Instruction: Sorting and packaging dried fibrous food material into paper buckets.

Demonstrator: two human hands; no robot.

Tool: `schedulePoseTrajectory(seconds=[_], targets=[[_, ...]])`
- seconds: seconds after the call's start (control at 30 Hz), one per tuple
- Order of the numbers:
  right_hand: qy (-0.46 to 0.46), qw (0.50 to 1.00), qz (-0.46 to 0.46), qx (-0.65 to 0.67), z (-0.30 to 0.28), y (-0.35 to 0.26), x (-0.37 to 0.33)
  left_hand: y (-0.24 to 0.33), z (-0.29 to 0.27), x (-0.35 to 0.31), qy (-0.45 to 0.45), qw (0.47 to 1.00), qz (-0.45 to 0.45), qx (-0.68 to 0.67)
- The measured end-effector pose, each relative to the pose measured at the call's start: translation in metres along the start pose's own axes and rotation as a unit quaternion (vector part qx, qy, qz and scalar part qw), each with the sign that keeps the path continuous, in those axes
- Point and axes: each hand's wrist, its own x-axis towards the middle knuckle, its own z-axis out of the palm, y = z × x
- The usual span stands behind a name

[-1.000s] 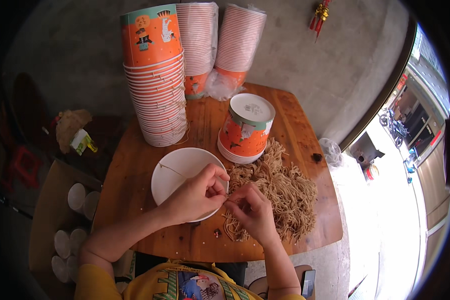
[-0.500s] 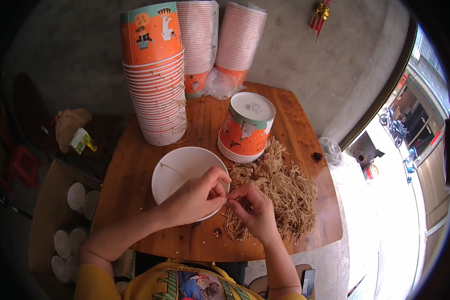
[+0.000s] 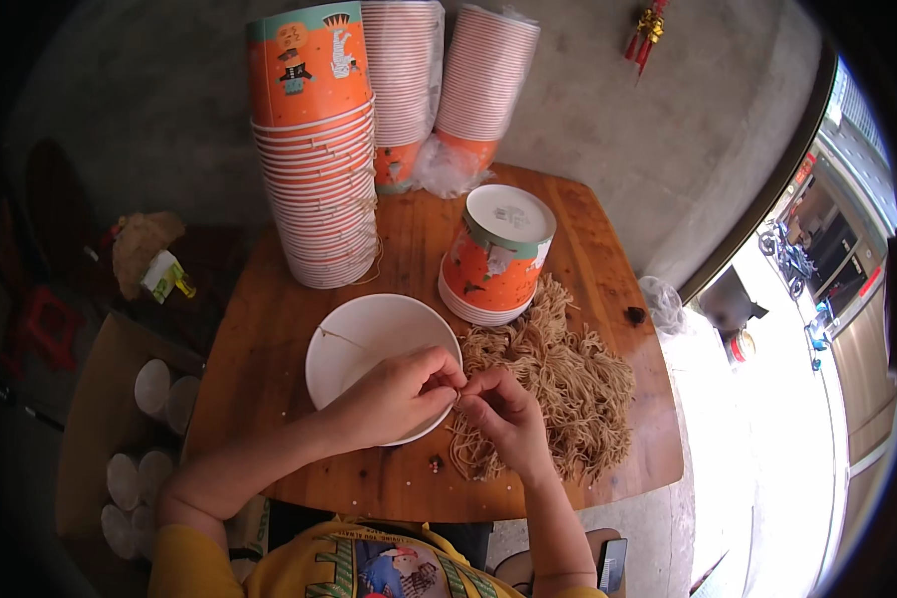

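Observation:
A white-lined paper bucket point(image 3: 341, 371) stands mouth up on the table in front of me. A thin tan cord point(image 3: 349, 337) runs from its far left rim across the inside toward my left hand point(image 3: 401, 397). That hand reaches over the bucket, with thumb and fingers pinched at the right rim. My right hand point(image 3: 508, 424) meets it there, also in a pinch, just outside the rim. The cord's end seems to lie between the fingertips, which mostly hide it. Beside my right hand lies a heap of tan cords point(image 3: 580, 399).
Orange upturned paper buckets point(image 3: 493, 271) stand behind the heap. A tall upturned stack point(image 3: 321, 204) with dangling cords rises at the back left. Two plastic-wrapped stacks point(image 3: 406, 85) are behind on the wooden table point(image 3: 249, 399). A carton point(image 3: 100, 399) with white cups stands left, below table height.
Both hands stay pinched at the bucket's right rim, with the fingers shifting only slightly. The whole view has moved a little.

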Motion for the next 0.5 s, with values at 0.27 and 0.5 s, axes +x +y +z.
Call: schedulePoseTrajectory(seconds=[0.27,0.5], targets=[[0.034,0.999,0.004,0.022,0.007,0.006,-0.004,-0.003,0.003,0.000,0.021,0.998,0.019,0.052],[0.060,0.997,-0.010,0.038,0.013,0.010,-0.006,0.002,0.003,-0.003,0.006,1.000,-0.007,0.021]])
